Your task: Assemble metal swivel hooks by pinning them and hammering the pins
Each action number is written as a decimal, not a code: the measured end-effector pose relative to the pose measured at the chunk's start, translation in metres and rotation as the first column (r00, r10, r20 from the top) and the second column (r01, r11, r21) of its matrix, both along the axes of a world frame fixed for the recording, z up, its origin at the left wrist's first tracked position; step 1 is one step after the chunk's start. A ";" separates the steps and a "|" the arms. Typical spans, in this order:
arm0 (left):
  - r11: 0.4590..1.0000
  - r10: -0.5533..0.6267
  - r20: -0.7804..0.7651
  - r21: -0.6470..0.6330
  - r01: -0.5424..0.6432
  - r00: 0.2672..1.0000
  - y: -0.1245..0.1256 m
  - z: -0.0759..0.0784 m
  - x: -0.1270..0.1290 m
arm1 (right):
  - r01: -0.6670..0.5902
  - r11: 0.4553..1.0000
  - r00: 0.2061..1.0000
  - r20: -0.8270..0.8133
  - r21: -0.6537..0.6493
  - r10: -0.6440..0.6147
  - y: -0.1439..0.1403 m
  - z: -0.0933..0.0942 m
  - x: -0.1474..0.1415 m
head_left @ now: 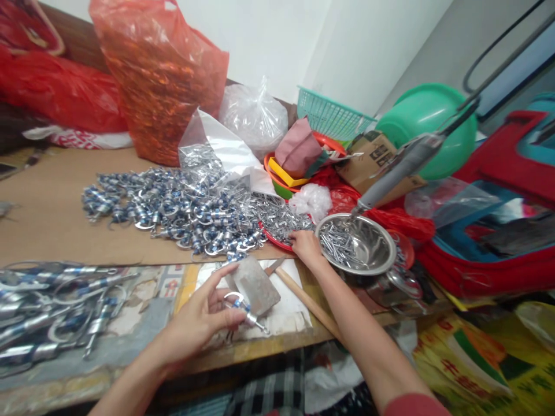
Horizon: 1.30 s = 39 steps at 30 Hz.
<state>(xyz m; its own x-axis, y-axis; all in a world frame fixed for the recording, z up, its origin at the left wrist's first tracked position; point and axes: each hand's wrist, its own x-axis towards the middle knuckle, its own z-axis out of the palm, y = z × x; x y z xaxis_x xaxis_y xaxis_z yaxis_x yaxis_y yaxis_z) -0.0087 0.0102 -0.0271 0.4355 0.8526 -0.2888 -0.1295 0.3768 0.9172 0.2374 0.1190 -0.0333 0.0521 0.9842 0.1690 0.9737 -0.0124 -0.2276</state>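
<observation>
Two piles show the progress: a heap of loose clips (173, 211) lies far across the cardboard, and a bundle of finished-looking clips (56, 312) sits near left. The left hand (197, 323) pinches one metal clip (243, 309) over the metal block (255, 286). The right hand (306, 245), fingers curled, picks among small pins (281, 219) beside the steel bowl (381, 263). Much seems left.

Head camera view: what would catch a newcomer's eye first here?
Probably the big heap of shiny metal clasps across the middle of the table, with a bulging orange plastic bag behind it. Nearer, the left hand pinches one clasp, while the right hand reaches beside a steel bowl.
</observation>
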 end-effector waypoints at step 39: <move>1.000 0.002 0.065 -0.018 -0.001 0.998 0.010 -0.012 -0.002 | -0.386 0.921 0.744 -0.572 0.056 0.346 -0.102 0.015 -0.082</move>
